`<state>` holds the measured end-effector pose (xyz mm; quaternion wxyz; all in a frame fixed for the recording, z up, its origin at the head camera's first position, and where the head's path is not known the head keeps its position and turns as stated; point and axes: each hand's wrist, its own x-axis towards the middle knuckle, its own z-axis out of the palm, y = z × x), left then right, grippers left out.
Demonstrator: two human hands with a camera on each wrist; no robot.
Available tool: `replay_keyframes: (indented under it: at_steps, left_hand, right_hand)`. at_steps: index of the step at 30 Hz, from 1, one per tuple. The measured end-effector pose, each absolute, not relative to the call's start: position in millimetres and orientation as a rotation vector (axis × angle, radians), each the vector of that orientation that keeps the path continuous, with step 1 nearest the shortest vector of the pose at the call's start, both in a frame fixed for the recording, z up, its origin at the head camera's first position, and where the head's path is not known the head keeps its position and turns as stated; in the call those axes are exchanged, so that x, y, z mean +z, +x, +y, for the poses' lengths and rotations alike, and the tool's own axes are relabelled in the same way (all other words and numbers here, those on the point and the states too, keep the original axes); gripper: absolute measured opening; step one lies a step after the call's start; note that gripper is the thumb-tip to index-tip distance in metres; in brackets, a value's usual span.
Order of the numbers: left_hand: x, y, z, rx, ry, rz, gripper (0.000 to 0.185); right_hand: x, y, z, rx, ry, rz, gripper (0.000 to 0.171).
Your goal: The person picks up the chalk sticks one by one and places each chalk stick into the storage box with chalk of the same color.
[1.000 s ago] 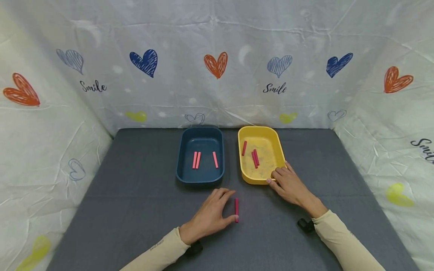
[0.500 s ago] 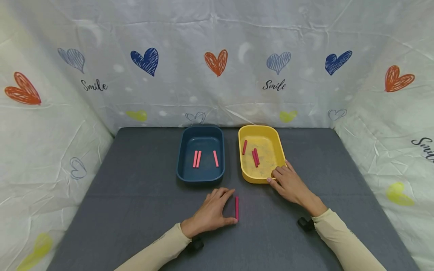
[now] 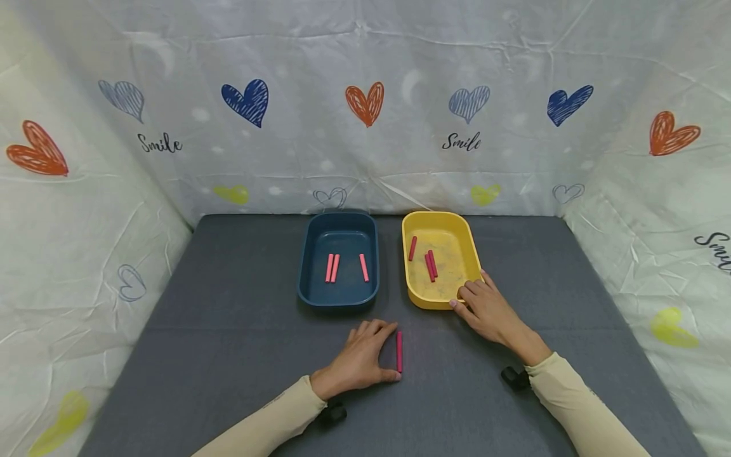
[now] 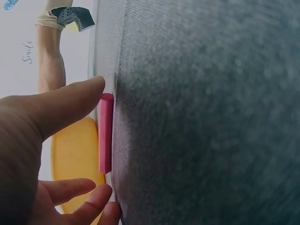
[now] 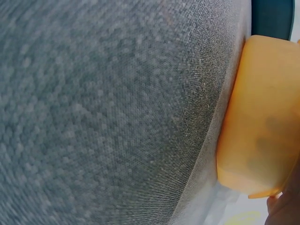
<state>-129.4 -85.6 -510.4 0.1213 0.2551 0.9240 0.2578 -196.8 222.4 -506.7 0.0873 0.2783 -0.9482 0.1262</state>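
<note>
A dark pink, crayon-like stick (image 3: 399,351) lies lengthwise on the grey cloth in front of the trays. My left hand (image 3: 361,359) is just left of it, thumb and fingers spread towards its two ends. In the left wrist view, the thumb is close to one end of the stick (image 4: 106,133), and a gap separates the fingertips from the other; whether the thumb touches cannot be told. At its near right corner, a yellow tray (image 3: 425,297) is held by my right hand (image 3: 492,311), fingers over the rim. Three dark pink sticks (image 3: 430,266) lie inside that tray.
Left of the yellow tray stands a dark blue tray (image 3: 338,297) holding three light pink sticks (image 3: 364,268). Behind both, a white printed curtain (image 3: 297,158) hangs at the table's far edge and continues along the sides.
My left hand has shifted slightly to the right, and its thumb has moved to the near end of the loose stick. The right hand and both trays have stayed in place.
</note>
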Motion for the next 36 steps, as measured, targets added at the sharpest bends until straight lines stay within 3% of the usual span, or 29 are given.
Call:
replay_keyframes:
  at_steps: [36]
  left_hand:
    - [-511.3,-128.0,-83.0,0.683,0.763,2.761,0.078]
  right_hand:
    - [-506.5,-196.0,222.6,0.425,0.823,-2.820,0.023]
